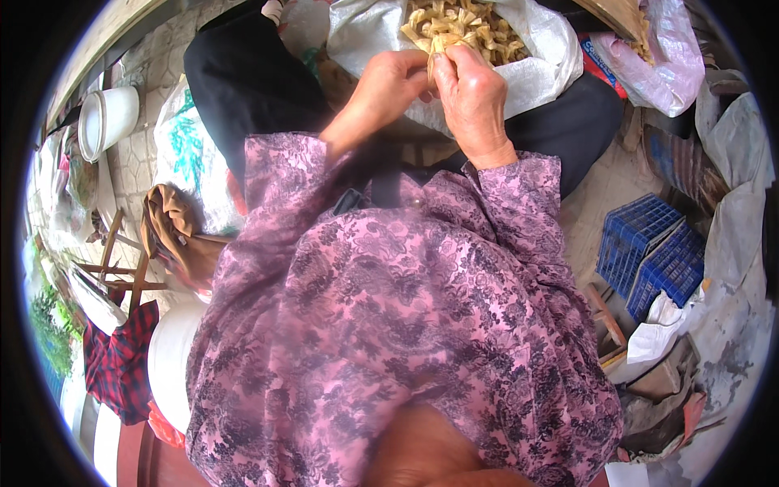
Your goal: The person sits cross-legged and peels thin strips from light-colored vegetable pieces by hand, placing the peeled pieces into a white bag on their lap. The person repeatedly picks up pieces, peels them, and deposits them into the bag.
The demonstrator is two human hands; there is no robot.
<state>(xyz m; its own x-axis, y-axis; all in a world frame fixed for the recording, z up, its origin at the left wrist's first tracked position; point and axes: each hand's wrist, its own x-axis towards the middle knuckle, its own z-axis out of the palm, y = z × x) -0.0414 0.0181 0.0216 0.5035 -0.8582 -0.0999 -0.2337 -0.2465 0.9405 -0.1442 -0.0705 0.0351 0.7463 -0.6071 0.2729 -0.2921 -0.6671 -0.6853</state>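
Observation:
At the top of the head view, my left hand (392,82) and my right hand (478,91) meet over the near rim of a white woven plastic sack (548,52). A pale yellow, dry-looking folded strip (438,47), possibly dried leaf or husk, is pinched between them. My right thumb presses on its front, while the left fingertips grip its lower left side and are partly hidden. Inside the sack lies a heap of similar knotted or folded yellow pieces (496,33). The sack sits between my knees.
A pinkish woven sack (663,79) stands at the upper right. Blue plastic crates (639,243) lie to the right. On the left are a white bucket (122,115), a bulging white plastic bag (198,158), a brown cloth (170,219) and a wooden frame (140,280).

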